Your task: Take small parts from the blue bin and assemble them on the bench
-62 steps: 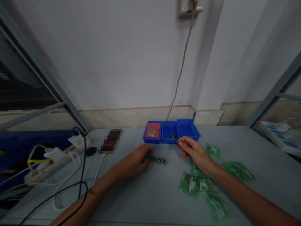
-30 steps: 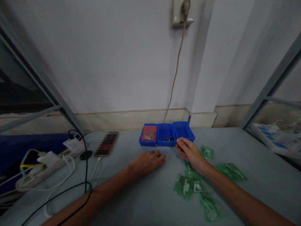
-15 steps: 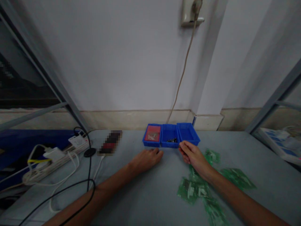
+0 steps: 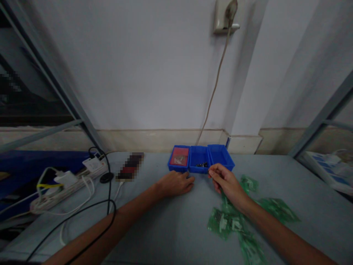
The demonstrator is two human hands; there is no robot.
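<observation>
My left hand (image 4: pixel 178 183) lies palm down on the table, right against the front of the left blue bin (image 4: pixel 170 166). Its thumb points to the right, apart from the bent fingers, and nothing shows in it. My right hand (image 4: pixel 224 180) is closed in a pinch by the front edge of the middle blue bin (image 4: pixel 199 154). Whatever it holds is too small and dark to make out. Small dark metal-looking parts (image 4: pixel 203 165) lie in the middle bin. A red sheet and a clear packet (image 4: pixel 179 160) fill the left bin. A third blue bin (image 4: pixel 220 154) stands at the right.
Green plastic bags (image 4: pixel 220 222) with small parts lie under and around my right forearm. A power strip (image 4: pixel 68 191) with chargers and cables is at the left. One black cable (image 4: pixel 110 221) crosses my left forearm. A blurred-out phone-like object (image 4: pixel 129 167) lies behind it.
My left hand has shifted slightly up and right, its thumb now farther from the fingers. The right hand has moved a little left toward the middle bin, still pinched.
</observation>
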